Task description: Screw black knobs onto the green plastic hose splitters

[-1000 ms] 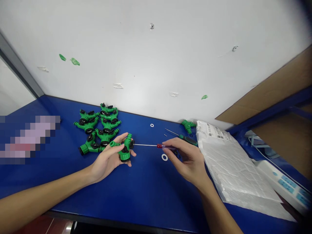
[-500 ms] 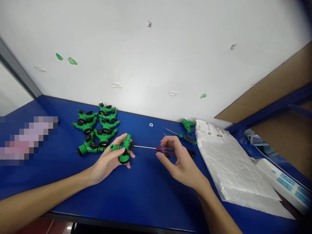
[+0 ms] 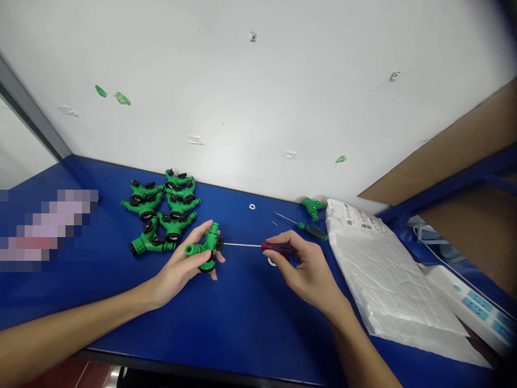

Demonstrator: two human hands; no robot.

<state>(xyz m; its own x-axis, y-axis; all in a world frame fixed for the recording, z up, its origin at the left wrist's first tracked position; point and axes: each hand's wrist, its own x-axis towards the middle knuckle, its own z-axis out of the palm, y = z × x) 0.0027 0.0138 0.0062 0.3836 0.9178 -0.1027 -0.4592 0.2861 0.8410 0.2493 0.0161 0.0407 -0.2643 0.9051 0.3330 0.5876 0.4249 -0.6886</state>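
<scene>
My left hand (image 3: 183,267) is wrapped round a green Y-shaped hose splitter (image 3: 208,245), its thumb pressed along the body. A black valve knob (image 3: 220,244) on the splitter faces right. In my right hand (image 3: 301,258) is a screwdriver (image 3: 277,248) with a clear red-purple handle, gripped between thumb and fingers. Its thin shaft lies level, and the tip meets the black knob. A white ring (image 3: 272,262) shows partly beneath my right fingers. Several more green splitters with black knobs (image 3: 157,215) are grouped on the blue table left of my hands.
A second screwdriver (image 3: 311,230), green and black, rests beyond my right hand beside a small metal pin (image 3: 274,223). Behind it sits another green splitter body (image 3: 313,207). A small white washer (image 3: 252,206) lies near the wall. White packaging (image 3: 388,269) and a power strip (image 3: 468,302) occupy the right.
My right fingers have closed more fully round the screwdriver handle, where they were looser and more spread. The splitter stays in my left hand. The view has shifted slightly.
</scene>
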